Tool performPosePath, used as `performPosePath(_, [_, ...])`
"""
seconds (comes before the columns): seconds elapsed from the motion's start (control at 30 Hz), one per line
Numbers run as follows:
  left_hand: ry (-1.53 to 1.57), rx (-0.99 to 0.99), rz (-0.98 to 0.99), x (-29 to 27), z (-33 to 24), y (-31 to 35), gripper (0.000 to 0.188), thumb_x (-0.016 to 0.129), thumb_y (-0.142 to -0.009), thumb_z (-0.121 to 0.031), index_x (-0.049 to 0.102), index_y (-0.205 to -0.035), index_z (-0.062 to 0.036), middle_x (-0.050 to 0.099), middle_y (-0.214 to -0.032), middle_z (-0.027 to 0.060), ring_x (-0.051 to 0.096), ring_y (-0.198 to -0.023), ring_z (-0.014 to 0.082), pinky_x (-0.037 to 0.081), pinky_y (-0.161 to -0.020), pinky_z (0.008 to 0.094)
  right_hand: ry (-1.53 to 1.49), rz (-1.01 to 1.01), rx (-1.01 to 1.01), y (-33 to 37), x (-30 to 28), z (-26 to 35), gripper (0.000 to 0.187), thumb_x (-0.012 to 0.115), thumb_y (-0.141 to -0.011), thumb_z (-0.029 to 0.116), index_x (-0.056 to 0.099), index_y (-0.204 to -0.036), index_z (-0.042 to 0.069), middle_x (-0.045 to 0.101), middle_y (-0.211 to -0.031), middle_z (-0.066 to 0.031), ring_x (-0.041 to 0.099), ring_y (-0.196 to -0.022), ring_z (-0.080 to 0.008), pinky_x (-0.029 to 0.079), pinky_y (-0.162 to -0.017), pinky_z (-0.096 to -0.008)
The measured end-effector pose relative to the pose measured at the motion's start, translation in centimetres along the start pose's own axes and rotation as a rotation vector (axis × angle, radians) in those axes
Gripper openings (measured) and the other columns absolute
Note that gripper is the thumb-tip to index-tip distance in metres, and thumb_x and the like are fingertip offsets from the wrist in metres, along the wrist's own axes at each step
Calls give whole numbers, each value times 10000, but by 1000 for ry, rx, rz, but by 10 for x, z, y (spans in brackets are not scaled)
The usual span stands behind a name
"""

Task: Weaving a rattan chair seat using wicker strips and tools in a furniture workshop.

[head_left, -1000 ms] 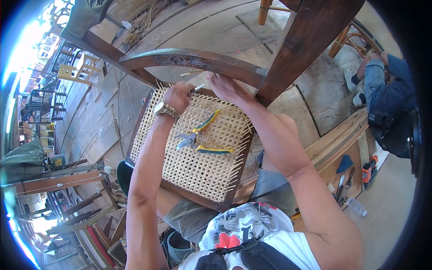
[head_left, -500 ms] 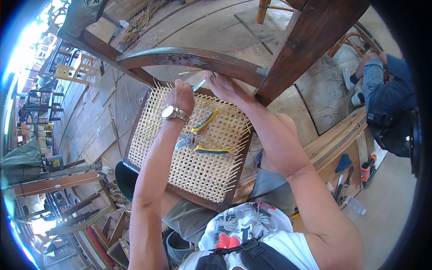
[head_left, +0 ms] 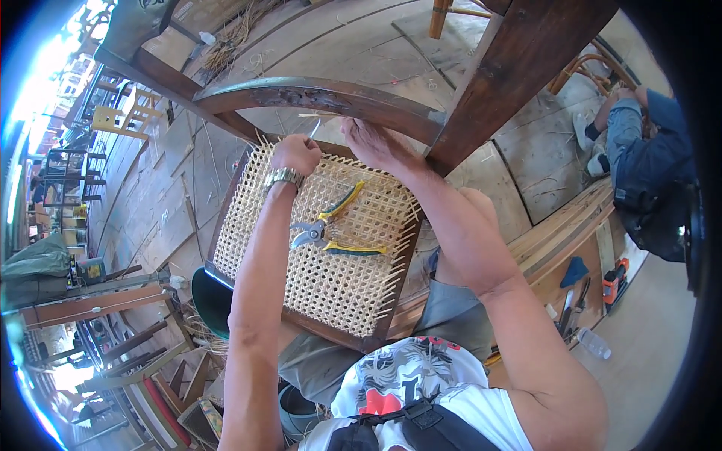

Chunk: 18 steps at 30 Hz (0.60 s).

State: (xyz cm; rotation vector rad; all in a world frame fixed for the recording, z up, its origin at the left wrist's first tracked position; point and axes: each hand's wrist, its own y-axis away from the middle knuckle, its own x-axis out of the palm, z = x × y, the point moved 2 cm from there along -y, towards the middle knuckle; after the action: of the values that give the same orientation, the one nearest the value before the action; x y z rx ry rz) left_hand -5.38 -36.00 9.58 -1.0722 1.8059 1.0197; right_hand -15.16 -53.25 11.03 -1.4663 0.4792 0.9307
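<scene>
A woven cane seat panel (head_left: 338,286) lies in the dark wooden chair frame (head_left: 376,340), loose cane ends sticking out along its right and far edges. My left hand (head_left: 297,155), with a metal-band watch on the wrist, is closed over the far left part of the weave. Just beyond its fingers a slim shiny piece (head_left: 316,126) points away; its kind is unclear. My right hand (head_left: 368,143) is closed at the seat's far edge, under the curved rail, its fingertips mostly hidden. Pruning shears (head_left: 327,229) with yellow-and-blue handles rest on the cane, jaws apart.
A curved wooden rail (head_left: 323,94) and a thick post (head_left: 519,75) rise beyond the seat. To the right are planks (head_left: 564,229), an orange-and-black tool (head_left: 615,282) and a plastic bottle (head_left: 594,343). Another person (head_left: 650,150) sits at far right. Chair frames (head_left: 150,376) crowd the left.
My left hand has shifted slightly left, away from my right hand. The shiny piece, earlier slanting between both hands, now stands more upright beyond the left fingers. The shears stay put.
</scene>
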Motion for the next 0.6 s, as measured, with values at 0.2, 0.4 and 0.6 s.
performPosePath(0.2, [280, 41, 36, 5, 37, -24, 255, 770, -733, -245, 762, -940, -95, 749, -820, 61, 702, -716, 162, 555, -694, 304, 137, -116, -99, 2, 9, -2, 227, 496, -891, 184, 606, -984, 8, 631, -827, -137, 642, -833, -276, 504, -749, -409])
performPosePath(0.4, [309, 46, -9, 9, 18, -5, 200, 714, -778, -227, 723, -892, -63, 723, -769, 71, 682, -682, 156, 542, -661, 295, 395, 41, -117, 0, 10, 1, 277, 490, -926, 252, 637, -978, 22, 642, -849, -127, 640, -848, -264, 483, -784, -404])
performPosePath(0.6, [-53, 80, -328, 16, 5, 21, 204, 701, -835, -238, 707, -923, -55, 733, -928, 99, 671, -785, 159, 529, -710, 299, -963, 394, 583, -29, 18, 1, 564, 495, -1030, 478, 548, -1355, 20, 623, -1275, -178, 562, -1191, -191, 439, -1011, -326])
